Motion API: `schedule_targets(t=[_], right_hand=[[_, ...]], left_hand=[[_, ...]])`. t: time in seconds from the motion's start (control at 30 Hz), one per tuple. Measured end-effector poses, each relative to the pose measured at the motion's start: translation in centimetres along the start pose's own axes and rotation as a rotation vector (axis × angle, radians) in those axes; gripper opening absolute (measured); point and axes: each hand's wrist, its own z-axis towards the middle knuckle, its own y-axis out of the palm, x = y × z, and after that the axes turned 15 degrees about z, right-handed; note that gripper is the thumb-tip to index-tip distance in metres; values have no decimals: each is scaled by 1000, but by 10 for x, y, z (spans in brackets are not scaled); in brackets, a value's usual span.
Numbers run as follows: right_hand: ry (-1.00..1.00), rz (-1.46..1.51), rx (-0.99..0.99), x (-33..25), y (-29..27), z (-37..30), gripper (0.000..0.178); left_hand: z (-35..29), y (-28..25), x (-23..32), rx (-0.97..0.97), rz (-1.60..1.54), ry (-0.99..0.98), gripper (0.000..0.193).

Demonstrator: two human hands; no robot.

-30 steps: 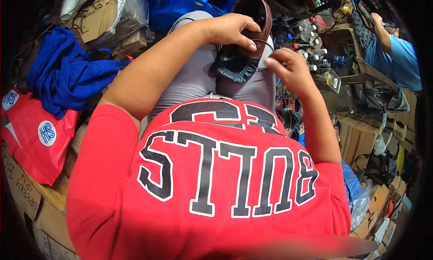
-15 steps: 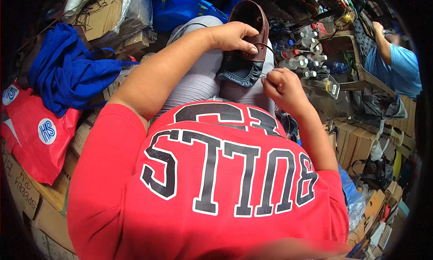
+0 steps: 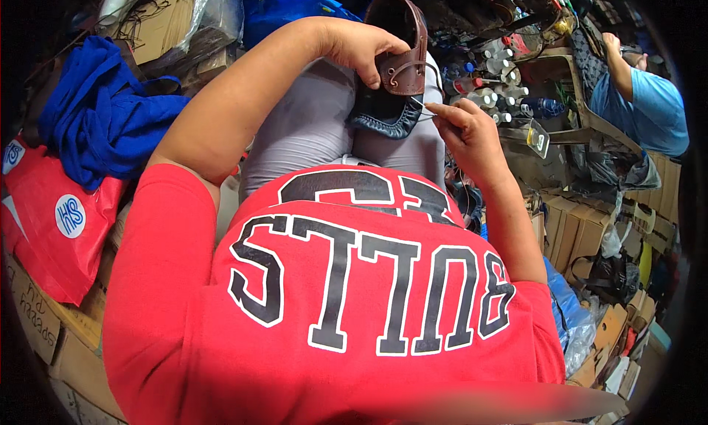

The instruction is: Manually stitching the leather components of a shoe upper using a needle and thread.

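Observation:
A brown and black leather moccasin-style shoe (image 3: pixel 407 77) rests across my knees, its gathered black toe nearest me. My left hand (image 3: pixel 363 50) is closed on the shoe's left side, with the thumb over the opening and the fingers partly hidden inside. A dark lace (image 3: pixel 434 65) loops out from the brown leather on the right. At the shoe's right edge my right hand (image 3: pixel 466 134) pinches a thin, pale, needle-like piece (image 3: pixel 418 101). Its tip meets the shoe where brown and black leather join; whether it has gone through I cannot tell.
Several plastic bottles (image 3: pixel 490 86) stand to the right of my knees. Beyond them a person in a blue shirt (image 3: pixel 653 108) sits. On the left lie a blue cloth (image 3: pixel 103 108) and a red plastic bag (image 3: pixel 55 226). Cardboard boxes (image 3: pixel 579 226) are stacked at right.
The shoe has shifted slightly up and left with my left hand. My right hand has risen from beside the toe to the seam, its fingers now more extended.

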Motion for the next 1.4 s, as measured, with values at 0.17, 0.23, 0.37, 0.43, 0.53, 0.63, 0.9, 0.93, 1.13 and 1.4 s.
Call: schedule_targets(t=[0.17,0.23,0.37,0.43,0.53,0.63,0.9,0.93,1.13,1.4], right_hand=[[2,-49,13,3,0,4,25],[-17,-118,-9,-2,-3,7,26],[9,-131,-27,-9,-11,10,25],[26,-206,-88,-11,-16,14,23],[15,-66,-104,0,-22,20,23],[86,23,-131,11,-29,21,23],[43,72,-85,25,-24,14,23],[42,74,-90,24,-22,13,23],[11,-141,-90,3,-27,19,21],[93,56,-180,24,-34,28,20]], left_hand=[[4,10,3,118,202,-63,51],[2,17,2,431,626,38,45],[13,6,27,227,174,-145,34],[20,8,23,229,97,-93,33],[34,11,16,222,-17,-1,31],[38,8,12,185,5,-30,30],[38,12,5,134,-99,31,26],[39,14,2,135,-102,27,26],[41,11,4,121,-80,28,27],[48,16,1,120,-182,7,31]])
